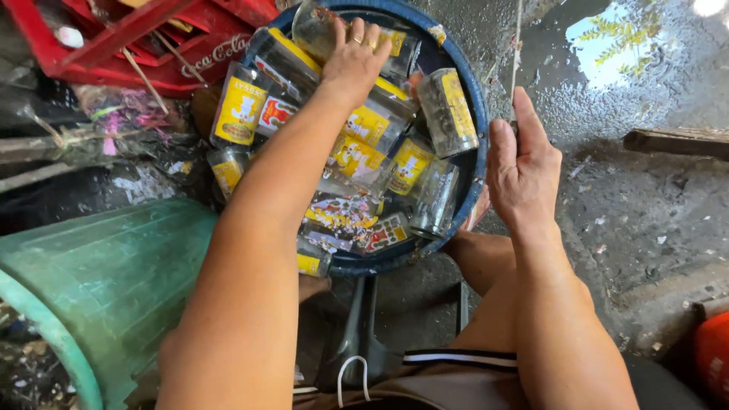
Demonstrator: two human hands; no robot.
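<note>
Two hands are over the blue tub (477, 163), and both are yours. Your left hand (355, 55) reaches across to the far side of the tub and presses down flat on a clear glass jar (315, 26) at the far rim, fingers close together and curved over the glass; whether they actually grip it you cannot tell from here. Your right hand (522, 168) hovers just past the tub's right rim, fingers straight and held together, thumb apart, holding nothing.

Roughly a dozen jars (448, 110) lie jumbled inside the tub, most with yellow labels, a few with red and white ones; an exact count is out of reach, since your left forearm covers the middle of the heap and the jars overlap. One more yellow-labelled jar (226, 168) shows just outside the tub's left rim, half buried in shadow.

One green bin (114, 281) lies on its side near and left of the tub, cut off by the picture's edge. One red crate (137, 38) sits beyond the tub's left side, partly cropped. One puddle (607, 68) spreads to the far right of the tub, and the orange thing (714, 357) at the near right corner is too cropped to name.
</note>
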